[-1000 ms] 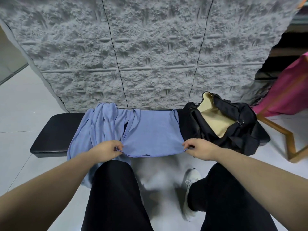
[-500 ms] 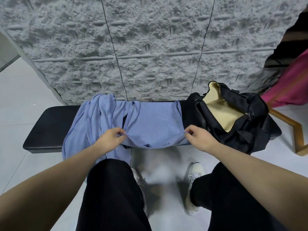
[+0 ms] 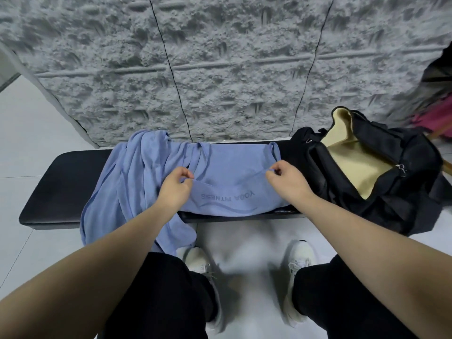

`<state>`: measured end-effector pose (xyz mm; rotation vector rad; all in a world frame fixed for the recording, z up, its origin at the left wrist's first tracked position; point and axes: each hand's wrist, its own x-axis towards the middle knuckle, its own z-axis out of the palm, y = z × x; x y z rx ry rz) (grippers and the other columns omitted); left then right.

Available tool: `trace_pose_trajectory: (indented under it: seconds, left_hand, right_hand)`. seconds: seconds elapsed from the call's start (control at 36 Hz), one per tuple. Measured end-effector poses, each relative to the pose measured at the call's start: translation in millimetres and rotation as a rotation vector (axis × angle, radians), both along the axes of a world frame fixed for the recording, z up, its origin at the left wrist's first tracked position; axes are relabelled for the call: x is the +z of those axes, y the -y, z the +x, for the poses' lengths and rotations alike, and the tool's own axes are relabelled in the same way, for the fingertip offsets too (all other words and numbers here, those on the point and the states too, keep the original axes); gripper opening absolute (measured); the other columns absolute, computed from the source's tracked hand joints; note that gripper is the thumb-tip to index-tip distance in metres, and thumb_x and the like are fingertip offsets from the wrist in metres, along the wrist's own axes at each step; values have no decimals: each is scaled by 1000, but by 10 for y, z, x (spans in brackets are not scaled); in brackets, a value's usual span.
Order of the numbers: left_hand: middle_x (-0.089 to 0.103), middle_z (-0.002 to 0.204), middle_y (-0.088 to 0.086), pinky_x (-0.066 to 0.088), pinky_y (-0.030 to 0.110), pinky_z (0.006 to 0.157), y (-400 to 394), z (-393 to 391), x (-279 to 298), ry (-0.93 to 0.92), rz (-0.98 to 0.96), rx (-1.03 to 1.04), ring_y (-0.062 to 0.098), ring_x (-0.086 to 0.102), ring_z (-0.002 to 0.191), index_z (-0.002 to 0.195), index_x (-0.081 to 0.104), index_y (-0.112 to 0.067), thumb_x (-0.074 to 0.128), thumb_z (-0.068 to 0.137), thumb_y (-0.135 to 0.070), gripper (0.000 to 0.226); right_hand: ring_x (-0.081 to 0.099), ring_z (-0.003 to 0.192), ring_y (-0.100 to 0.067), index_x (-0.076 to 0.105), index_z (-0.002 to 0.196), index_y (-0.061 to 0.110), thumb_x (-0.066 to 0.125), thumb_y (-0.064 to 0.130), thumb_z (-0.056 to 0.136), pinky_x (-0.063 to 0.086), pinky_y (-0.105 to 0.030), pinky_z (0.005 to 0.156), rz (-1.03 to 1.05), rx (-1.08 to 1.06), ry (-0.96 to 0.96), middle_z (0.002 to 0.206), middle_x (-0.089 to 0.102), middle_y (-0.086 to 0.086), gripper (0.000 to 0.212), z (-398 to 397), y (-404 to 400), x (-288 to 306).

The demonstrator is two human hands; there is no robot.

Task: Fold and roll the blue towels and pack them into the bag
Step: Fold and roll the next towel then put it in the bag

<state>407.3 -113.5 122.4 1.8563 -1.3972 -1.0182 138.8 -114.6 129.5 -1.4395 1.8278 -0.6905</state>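
Blue cloth is lying across the middle of a black bench [image 3: 61, 187]. The flat towel [image 3: 234, 167] is spreading over the seat between the two hands, its near part turned over so that printed lettering, reading upside down as YOGA FITNESS, is facing up near the bench's front edge. The left hand [image 3: 175, 189] is pinching the left corner of that turned-over edge between thumb and fingertips, the fingers curling round the fabric. The right hand [image 3: 287, 183] is pinching the right corner in the same way, and a thin ridge of cloth is stretching between the two grips. Both hands are sitting above the seat, well apart, with the forearms reaching in from the near side.

A second towel [image 3: 137, 192] is lying bunched just left of the flat one, touching it, with its folds draping over the bench's front edge and hanging toward the floor [image 3: 36, 133].

The bag [image 3: 396, 182] is standing on the right end of the bench, black, unzipped, its tan lining showing through the wide opening. It is sitting just beside the right hand.

A rough grey wall [image 3: 220, 69] is rising behind the bench. White shoes [image 3: 299, 263] and black trousers are showing at the near edge.
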Motion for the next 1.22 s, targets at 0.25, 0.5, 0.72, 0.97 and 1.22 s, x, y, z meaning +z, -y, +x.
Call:
trace_pose_trajectory:
  seconds: [0.25, 0.5, 0.72, 0.97, 1.22]
  left_hand:
    - [52, 62, -3, 32, 17, 45, 256, -126, -212, 120, 63, -150, 5, 41, 43, 85, 60, -22, 48, 94, -9, 20]
    - [60, 98, -6, 39, 28, 65, 743, -100, -290, 193, -120, 16, 14, 57, 83, 97, 59, -18, 62, 91, -33, 16]
    - [59, 94, 4, 39, 30, 68, 1301, -159, -331, 249, 14, 66, 23, 56, 84, 118, 48, -18, 66, 88, -45, 44]
    - [50, 69, 3, 42, 29, 58, 1654, -133, -340, -97, 68, 240, 18, 43, 63, 73, 48, -22, 66, 92, -27, 27]
    - [43, 63, 1, 37, 29, 57, 1696, -6, -453, -160, -33, 408, 16, 37, 57, 70, 40, -22, 60, 97, -25, 33]
  right_hand:
    - [51, 111, -29, 50, 126, 20, 47, 10, 93, 42, -34, 86, 134, 154, -306, 124, 55, -5, 35, -12, 248, -234]
    - [33, 128, -21, 52, 130, 29, 52, 25, 90, 26, -35, 99, -138, 310, -494, 136, 47, 5, 40, 455, 437, -357]
    - [32, 134, -22, 51, 133, 29, 53, 30, 90, 27, -37, 106, -67, 365, -385, 141, 46, 3, 42, 744, 576, -535]
    - [30, 135, -24, 55, 128, 25, 54, 25, 91, 22, -36, 112, -128, 101, -279, 141, 44, 1, 37, 413, 887, -552]
    - [22, 140, -29, 51, 137, 14, 54, 27, 95, 22, -30, 113, -7, -135, -116, 154, 27, -9, 45, 170, 1061, -524]
